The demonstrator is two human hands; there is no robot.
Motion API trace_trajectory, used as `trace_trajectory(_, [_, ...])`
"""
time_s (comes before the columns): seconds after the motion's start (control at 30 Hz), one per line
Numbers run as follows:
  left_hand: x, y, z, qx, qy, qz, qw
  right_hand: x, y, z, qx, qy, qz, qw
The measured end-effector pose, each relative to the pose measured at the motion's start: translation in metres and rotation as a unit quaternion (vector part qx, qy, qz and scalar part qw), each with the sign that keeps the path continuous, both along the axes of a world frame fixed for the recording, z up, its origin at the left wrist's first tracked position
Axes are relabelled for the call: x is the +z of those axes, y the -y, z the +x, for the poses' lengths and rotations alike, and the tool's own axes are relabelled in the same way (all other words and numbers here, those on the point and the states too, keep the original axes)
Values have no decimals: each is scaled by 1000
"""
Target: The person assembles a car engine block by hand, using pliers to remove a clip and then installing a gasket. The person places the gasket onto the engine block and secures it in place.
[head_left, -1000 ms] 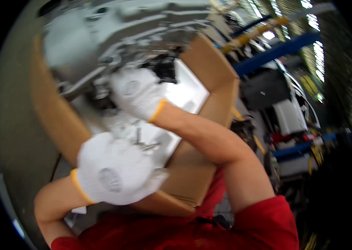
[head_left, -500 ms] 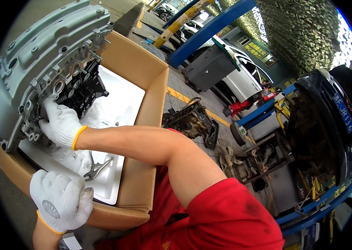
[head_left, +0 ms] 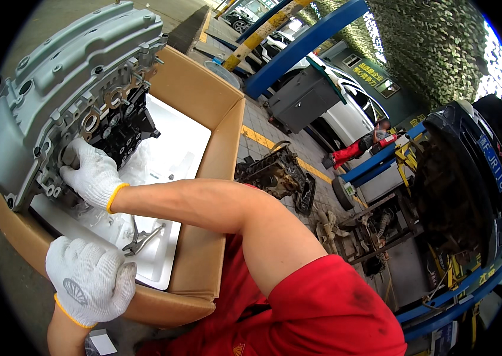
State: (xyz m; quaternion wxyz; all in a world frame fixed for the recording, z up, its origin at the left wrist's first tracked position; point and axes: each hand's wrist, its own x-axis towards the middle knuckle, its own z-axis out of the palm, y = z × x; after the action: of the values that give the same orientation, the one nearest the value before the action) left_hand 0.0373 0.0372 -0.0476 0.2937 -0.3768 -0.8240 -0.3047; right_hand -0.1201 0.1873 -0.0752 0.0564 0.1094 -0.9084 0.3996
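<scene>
A large engine [head_left: 73, 77] with a silver-grey top cover and a black lower block stands in an open cardboard box [head_left: 218, 133]. My right hand [head_left: 93, 172], in a white knit glove, reaches to the engine's near side. Its thumb and fingers close around a round, dull grey part [head_left: 70, 158] there. My left hand [head_left: 89, 279], gloved the same way, is closed at the box's near left edge; whatever its curled fingers hold is hidden. Between the hands and the box wall, metal pliers [head_left: 144, 240] lie on the white tray [head_left: 188, 133], beside crumpled clear plastic [head_left: 138, 157].
Right of the box, a dirty engine part [head_left: 277, 172] sits on the paved floor. Beyond are a grey cabinet [head_left: 304, 98], a blue lift post [head_left: 307, 47] and a white car [head_left: 346, 121]. Someone in red trousers [head_left: 349, 154] is near it. A dark car body [head_left: 470, 172] stands far right.
The view has shifted slightly, moving the scene a little right and down. My right hand stays at the engine with its fingers around the grey part; my left hand stays closed.
</scene>
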Motion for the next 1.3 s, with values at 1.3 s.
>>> trace_trajectory(1.3, [16,6,-6,-6,-14,-33,999,22,-19,-24,89,442,-322,833])
